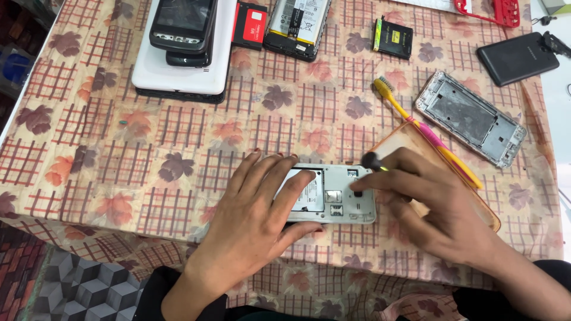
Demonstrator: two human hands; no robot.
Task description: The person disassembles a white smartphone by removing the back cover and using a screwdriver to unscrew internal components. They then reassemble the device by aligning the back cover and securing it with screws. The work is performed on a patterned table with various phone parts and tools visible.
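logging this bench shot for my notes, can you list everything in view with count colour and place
open phone: 1, silver-white, back cover off, table front centre, under both hands
screwdriver: 1, black handle, in right hand over the open phone
toothbrush: 1, yellow and pink, right of centre
clear case: 1, orange-tinted, under the toothbrush
phone frame: 1, silver, right side
dark slab device: 1, black, far right
stacked devices: white slab on a dark one, two dark phones on top, far left
batteries: 2, one black-yellow, one red-black, far edge
opened phone: 1, black, far centre
red frame: 1, far right edge
tablecloth: leaf-and-check pattern
left hand: presses on the open phone
right hand: grips the screwdriver
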